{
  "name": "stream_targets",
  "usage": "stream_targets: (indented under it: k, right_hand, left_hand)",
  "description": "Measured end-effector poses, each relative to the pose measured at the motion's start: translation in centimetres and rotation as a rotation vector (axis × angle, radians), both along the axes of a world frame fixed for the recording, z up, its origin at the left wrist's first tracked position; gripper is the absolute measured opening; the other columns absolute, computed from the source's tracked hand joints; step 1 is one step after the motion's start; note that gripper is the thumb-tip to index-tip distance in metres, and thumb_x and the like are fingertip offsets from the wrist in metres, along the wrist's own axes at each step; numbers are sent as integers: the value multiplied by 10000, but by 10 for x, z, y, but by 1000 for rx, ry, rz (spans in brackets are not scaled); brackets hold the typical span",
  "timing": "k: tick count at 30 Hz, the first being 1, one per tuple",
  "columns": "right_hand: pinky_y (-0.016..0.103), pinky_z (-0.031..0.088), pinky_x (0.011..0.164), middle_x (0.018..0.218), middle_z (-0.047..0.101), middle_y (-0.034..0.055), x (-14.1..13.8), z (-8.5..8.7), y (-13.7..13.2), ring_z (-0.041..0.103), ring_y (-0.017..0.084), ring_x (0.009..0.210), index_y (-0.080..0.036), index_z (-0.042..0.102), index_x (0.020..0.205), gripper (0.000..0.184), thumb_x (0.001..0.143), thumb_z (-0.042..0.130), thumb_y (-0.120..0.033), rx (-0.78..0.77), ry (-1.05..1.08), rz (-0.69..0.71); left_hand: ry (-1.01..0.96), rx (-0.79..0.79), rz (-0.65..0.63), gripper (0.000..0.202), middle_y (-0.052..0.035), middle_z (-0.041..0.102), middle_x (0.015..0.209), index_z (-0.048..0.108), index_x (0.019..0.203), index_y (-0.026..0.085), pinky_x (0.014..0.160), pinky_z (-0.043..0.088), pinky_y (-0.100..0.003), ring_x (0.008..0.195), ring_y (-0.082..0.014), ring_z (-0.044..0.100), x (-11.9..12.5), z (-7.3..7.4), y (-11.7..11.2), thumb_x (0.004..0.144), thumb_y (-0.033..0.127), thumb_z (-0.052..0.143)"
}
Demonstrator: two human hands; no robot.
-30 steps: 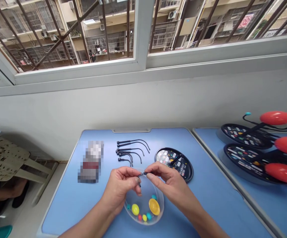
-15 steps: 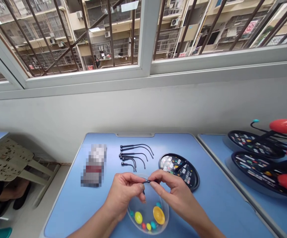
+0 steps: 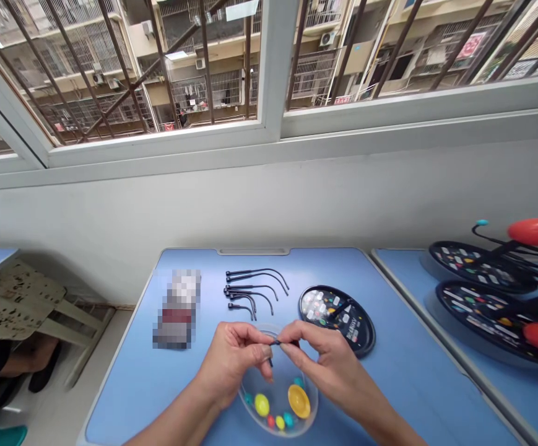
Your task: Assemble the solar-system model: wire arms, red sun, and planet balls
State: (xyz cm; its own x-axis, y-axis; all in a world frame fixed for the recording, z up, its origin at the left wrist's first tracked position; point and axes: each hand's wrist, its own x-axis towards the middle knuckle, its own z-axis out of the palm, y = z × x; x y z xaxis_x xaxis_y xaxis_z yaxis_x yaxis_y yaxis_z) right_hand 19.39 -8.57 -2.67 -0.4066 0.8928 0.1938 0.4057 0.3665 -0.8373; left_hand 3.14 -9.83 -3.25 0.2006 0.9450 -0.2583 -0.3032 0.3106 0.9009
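Over a clear plastic bowl (image 3: 314,409), my left hand (image 3: 231,359) and my right hand (image 3: 329,353) meet fingertip to fingertip. Both pinch a small, thin black rod (image 3: 275,342); most of it is hidden by the fingers. A short dark end pokes out below my left fingertips. In the bowl lie a yellow-orange half-shell (image 3: 299,401), a yellow ball (image 3: 262,405) and several smaller red, yellow and teal balls. Beyond the hands, several curved black rods (image 3: 254,286) lie in a group. To their right is a black oval base (image 3: 337,314) with printed pictures and a black arm on it.
A blurred-out item (image 3: 176,316) lies on the left of the blue table (image 3: 138,396). On the adjoining table at right stand assembled models with red balls (image 3: 535,231) on black bases. A person's leg (image 3: 34,359) shows at far left under another table.
My hands keep almost the same pinch on the black rod. The whole view has shifted very slightly; nothing on the table has visibly been moved.
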Motion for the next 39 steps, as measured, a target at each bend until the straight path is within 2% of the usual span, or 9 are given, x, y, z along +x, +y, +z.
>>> stream_targets:
  k: [3,6,9,11,16,26,33,36,39]
  right_hand:
    - [233,432,577,640,598,-6,2,4,0,551,130,602,-200,589,709,144,797,477,-224,3,22,-19]
    - [234,440,579,644,586,-3,7,8,2,552,137,614,-202,579,700,145,795,489,-266,-34,87,-103]
    - [232,456,604,700,590,6,10,6,4,566,145,667,-205,583,747,138,791,514,-316,-107,191,-171]
    - [237,458,619,709,588,6,9,3,4,567,147,680,-204,590,759,141,785,526,-327,-154,212,-143]
    - [252,451,650,715,592,8,0,-3,0,563,150,697,-199,608,760,143,779,527,-315,-206,204,-88]
    - [280,442,647,703,607,25,-5,4,-2,559,165,686,-179,614,731,179,740,549,-346,-317,237,-93]
    - [252,415,585,631,552,-12,-5,3,0,511,131,616,-187,610,717,152,713,598,-339,-400,349,-106]
    - [243,408,574,600,537,-24,-4,1,1,496,118,596,-187,607,725,140,708,612,-326,-458,414,-86]
    - [246,420,592,614,559,-19,-3,-1,1,505,113,600,-186,603,743,146,715,619,-328,-486,475,-43]
  left_hand:
    - [9,-20,-2,108,15,556,456,647,662,98,443,409,-213,371,-91,512,0,3,2,576,159,673]
    - [43,-47,45,89,30,527,457,637,637,96,421,409,-210,353,-78,486,-2,7,4,557,125,665]
    - [-32,-26,99,215,26,561,542,658,786,103,504,452,-223,402,-71,518,-5,8,6,582,156,697]
    - [-85,-15,110,261,11,583,571,655,842,102,563,466,-225,457,-78,551,-6,8,5,605,195,716]
    - [-121,7,125,206,-23,613,630,630,731,96,554,461,-220,491,-85,564,-3,5,2,616,231,735]
    - [-82,19,187,178,-23,623,613,618,688,103,537,458,-213,482,-93,567,0,7,0,593,198,733]
    - [-108,44,134,171,13,569,570,653,761,111,448,448,-213,399,-62,485,-1,5,-1,622,195,707]
    - [-151,40,110,225,11,572,582,656,823,114,476,473,-227,416,-67,500,-1,5,-2,623,201,716]
    - [-188,13,72,221,-17,606,624,657,808,107,516,487,-235,458,-82,542,-2,4,-2,624,207,725]
